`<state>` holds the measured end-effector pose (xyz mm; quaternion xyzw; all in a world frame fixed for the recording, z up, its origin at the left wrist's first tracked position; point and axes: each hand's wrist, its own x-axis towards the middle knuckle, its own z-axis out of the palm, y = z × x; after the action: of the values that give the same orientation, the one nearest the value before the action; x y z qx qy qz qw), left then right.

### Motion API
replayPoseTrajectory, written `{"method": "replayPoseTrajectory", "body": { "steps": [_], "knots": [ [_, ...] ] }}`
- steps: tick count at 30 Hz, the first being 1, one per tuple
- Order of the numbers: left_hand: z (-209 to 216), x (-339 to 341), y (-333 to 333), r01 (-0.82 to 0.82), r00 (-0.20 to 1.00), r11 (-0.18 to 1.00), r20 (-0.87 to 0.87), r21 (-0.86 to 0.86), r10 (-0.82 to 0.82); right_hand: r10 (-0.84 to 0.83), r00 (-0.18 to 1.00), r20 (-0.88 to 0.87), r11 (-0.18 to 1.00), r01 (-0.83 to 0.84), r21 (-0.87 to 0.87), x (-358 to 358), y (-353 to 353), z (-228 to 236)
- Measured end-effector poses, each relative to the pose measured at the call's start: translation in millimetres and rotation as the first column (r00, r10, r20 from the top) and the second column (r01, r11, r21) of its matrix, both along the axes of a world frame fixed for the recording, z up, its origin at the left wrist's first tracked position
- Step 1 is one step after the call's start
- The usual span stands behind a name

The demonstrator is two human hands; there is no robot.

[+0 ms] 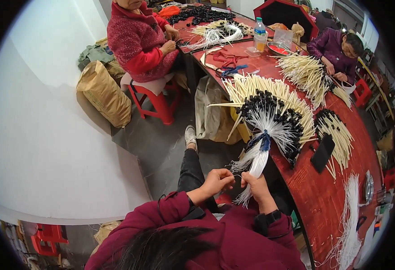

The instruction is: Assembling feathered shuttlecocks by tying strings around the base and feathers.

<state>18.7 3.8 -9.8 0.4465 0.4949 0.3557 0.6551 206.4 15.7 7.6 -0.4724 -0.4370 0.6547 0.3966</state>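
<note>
Head view: one white string bundle (258, 164), long, straight and glossy, gathered by one dark blue tie (265, 141), drooping past the left edge of the red worktop (304, 202). Left hand (218, 182): fingers curled, thumb and fingertips pressed together on one thin thread (237, 176). Right hand (257, 186): mostly closed around the strings, thumb raised near the same thread; impossible to tell whether pinching it too. Above the tie, strings spreading into one big fan of cream sticks (287, 96) with black caps, too many to count, at the worktop's left edge. To its right, one smaller stick pile (337, 130), with one black phone (322, 153) at its lower side. Along the right edge, one loose white string heap (351, 211). Farther up, one bottle (259, 35) and two other people (134, 42), both with hands at work.
</note>
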Motion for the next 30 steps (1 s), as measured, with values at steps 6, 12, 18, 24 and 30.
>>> {"method": "replayPoseTrajectory", "body": {
  "steps": [6, 12, 18, 24, 30],
  "knots": [
    [6, -5, 1, 0.051, 0.991, 0.999, 0.123, -0.006, -0.050, -0.011, 1.000, 0.013, 1.000, 0.012, -0.012, 9, 2, -15],
    [24, -19, 6, -0.086, 0.964, 0.991, 0.242, -0.105, 0.109, 0.056, 0.997, 0.054, 0.998, -0.058, 0.020, 0, 10, -2],
    [4, -21, 8, -0.151, 0.963, 0.980, 0.206, -0.131, 0.176, 0.058, 0.996, 0.065, 0.998, -0.059, 0.017, 8, 6, -1],
    [12, -26, 1, -0.165, 0.928, 0.946, 0.282, -0.277, 0.245, 0.086, 0.995, 0.045, 0.996, -0.087, 0.025, 11, 6, -4],
    [29, -26, 7, -0.021, 0.990, 0.975, 0.128, -0.223, 0.051, 0.110, 0.993, 0.046, 0.994, -0.111, 0.022, 11, 7, 2]
  ]
}}
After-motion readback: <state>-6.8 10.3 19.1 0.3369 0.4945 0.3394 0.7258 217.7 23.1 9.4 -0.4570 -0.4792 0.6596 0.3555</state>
